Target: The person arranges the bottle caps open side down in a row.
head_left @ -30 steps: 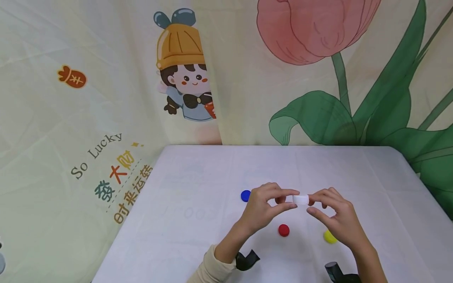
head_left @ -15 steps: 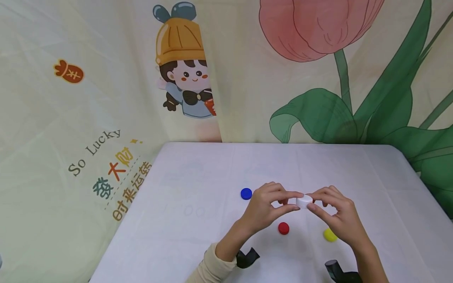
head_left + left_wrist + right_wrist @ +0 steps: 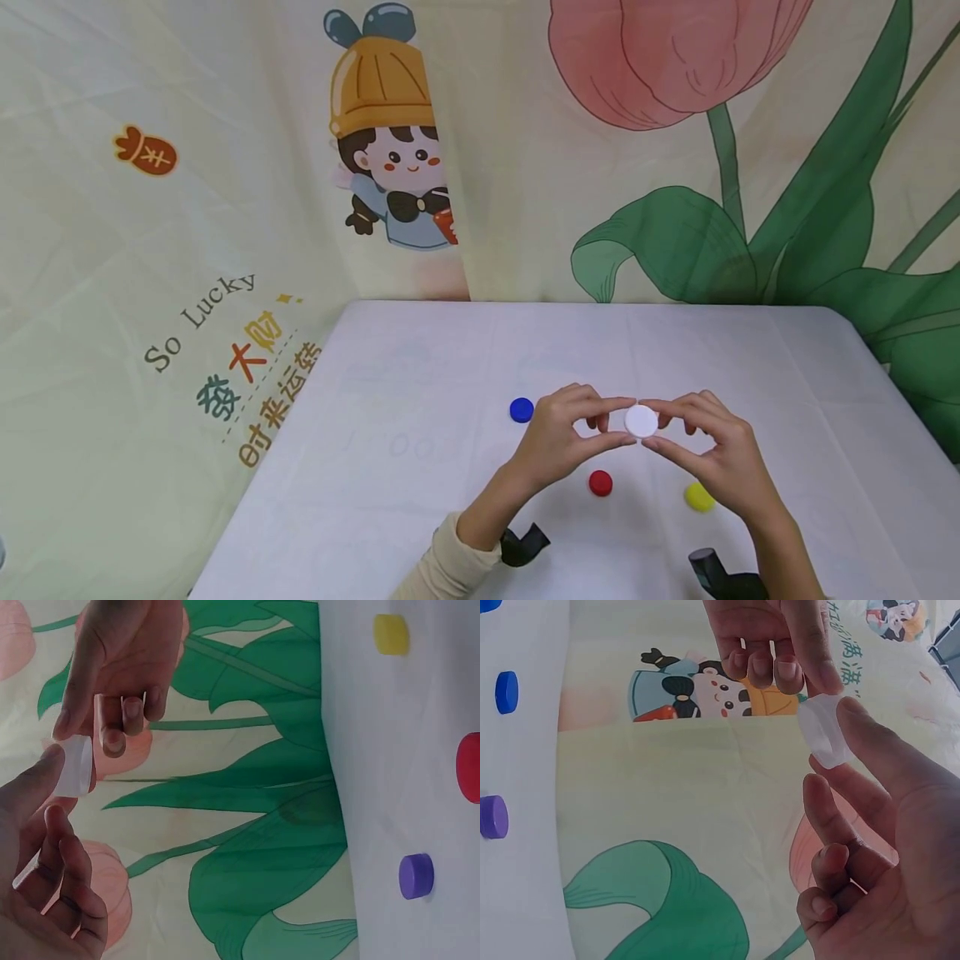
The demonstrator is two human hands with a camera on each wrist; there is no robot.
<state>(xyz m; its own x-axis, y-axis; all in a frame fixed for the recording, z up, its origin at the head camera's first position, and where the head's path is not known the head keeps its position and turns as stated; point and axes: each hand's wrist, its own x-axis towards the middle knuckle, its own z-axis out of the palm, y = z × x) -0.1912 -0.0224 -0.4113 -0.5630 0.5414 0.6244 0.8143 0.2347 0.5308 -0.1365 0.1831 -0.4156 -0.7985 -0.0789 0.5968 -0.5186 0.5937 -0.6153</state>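
Note:
A small white plastic cap (image 3: pixel 641 422) is held up over the table with its round face toward the head camera. The left hand (image 3: pixel 551 433) pinches its left side between thumb and index finger. From the right, the right hand (image 3: pixel 716 450) grips the rim with thumb and index finger. Both wrist views show the white cap (image 3: pixel 73 766) between the two hands, and its hollow inside shows in the right wrist view. On the table lie a blue cap (image 3: pixel 521 410), a red cap (image 3: pixel 600 483) and a yellow cap (image 3: pixel 699 497), the last partly behind the right hand.
A purple cap (image 3: pixel 416 876) stands on the table in the left wrist view; I cannot make it out in the head view. The white-covered table (image 3: pixel 420 358) ends at a printed cloth backdrop (image 3: pixel 510 167). Black straps or mounts (image 3: pixel 525 546) sit at the wrists.
The white cap has turned from edge-on to showing its round face. The right thumb has closed in on its rim. The caps on the table stay in place.

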